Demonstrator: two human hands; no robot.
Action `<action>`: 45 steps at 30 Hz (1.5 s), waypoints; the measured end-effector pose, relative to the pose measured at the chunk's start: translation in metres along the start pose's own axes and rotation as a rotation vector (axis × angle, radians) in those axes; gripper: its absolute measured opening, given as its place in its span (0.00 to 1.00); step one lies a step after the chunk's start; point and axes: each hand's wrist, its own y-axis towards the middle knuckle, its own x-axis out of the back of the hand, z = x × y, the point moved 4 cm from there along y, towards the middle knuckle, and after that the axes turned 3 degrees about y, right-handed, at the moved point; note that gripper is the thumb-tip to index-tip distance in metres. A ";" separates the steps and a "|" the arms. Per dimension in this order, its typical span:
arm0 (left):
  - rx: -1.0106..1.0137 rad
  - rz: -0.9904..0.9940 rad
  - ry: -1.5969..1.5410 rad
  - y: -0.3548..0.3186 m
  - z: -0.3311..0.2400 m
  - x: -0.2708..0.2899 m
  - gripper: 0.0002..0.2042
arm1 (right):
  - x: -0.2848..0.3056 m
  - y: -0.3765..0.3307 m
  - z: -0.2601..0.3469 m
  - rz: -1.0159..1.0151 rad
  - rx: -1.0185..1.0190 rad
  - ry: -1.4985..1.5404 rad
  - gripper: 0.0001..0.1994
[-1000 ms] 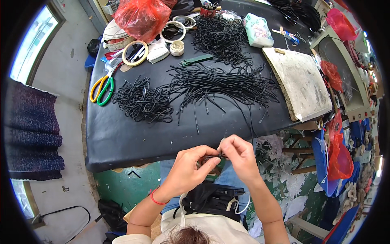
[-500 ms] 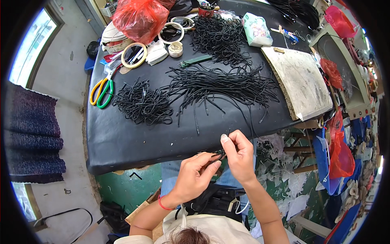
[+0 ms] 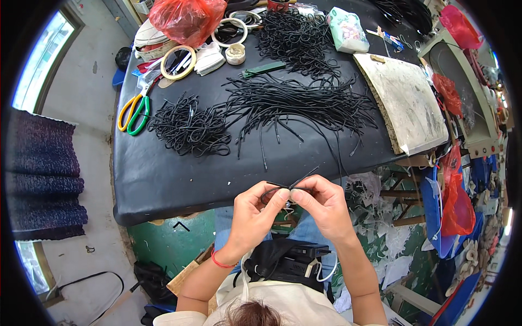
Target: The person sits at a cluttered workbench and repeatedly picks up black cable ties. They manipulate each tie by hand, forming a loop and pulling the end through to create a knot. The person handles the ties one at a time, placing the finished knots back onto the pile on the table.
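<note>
My left hand [image 3: 256, 209] and my right hand [image 3: 322, 205] meet just off the table's near edge, both pinching one black cord [image 3: 302, 178]. The cord crosses and loops between the thumbs, and a free end sticks up to the right. Fingers hide part of the crossing, so I cannot tell whether it is knotted. Beyond my hands lies a wide bundle of straight black cords [image 3: 304, 106] on the table. To its left is a tangled heap of looped black cords [image 3: 189, 126], and a larger looped heap [image 3: 296, 41] is farther back.
Scissors [image 3: 134, 114] with yellow and green handles lie at the table's left edge. Tape rolls [image 3: 178, 62], a red plastic bag [image 3: 187, 22] and a green strip [image 3: 263, 69] sit behind. A pale worn board [image 3: 402, 103] is at the right. The black table [image 3: 163, 185] has a rounded front edge.
My right hand has come down beside the left, and their thumbs now meet at the cord. A crossing loop of cord now shows between them. The view has shifted slightly.
</note>
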 end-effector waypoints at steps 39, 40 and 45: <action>0.183 0.254 -0.202 0.002 -0.017 0.001 0.05 | -0.014 0.009 0.010 0.042 -0.003 0.187 0.09; 0.181 0.250 -0.201 0.001 -0.017 0.001 0.05 | -0.014 0.009 0.009 0.044 -0.007 0.187 0.09; 0.181 0.217 -0.214 -0.001 -0.014 0.001 0.05 | -0.015 0.009 0.005 0.014 -0.052 0.228 0.09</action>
